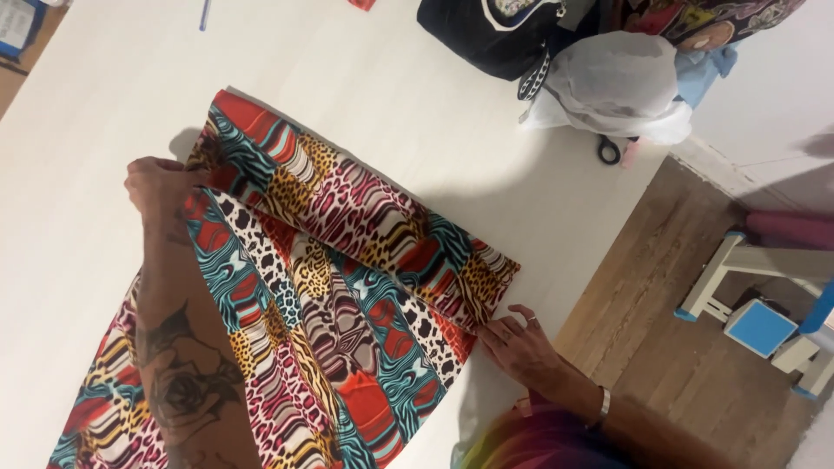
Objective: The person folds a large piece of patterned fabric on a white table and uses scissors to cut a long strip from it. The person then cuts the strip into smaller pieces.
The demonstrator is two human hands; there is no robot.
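Observation:
A multicoloured fabric (347, 260) with animal prints in red, teal, yellow and pink lies spread on a white table (365, 78), its far end folded over into a band. My left hand (156, 187) pinches the folded edge at the fabric's left corner. My right hand (519, 345) presses down on the right corner of the fold near the table's edge; it wears a ring and a wrist bracelet.
A heap of dark and patterned cloth with a white plastic bag (617, 82) sits at the table's far right, scissors (610, 149) beside it. A blue pen (205, 14) lies at the far edge. A white-and-blue stool (764, 300) stands on the wooden floor to the right.

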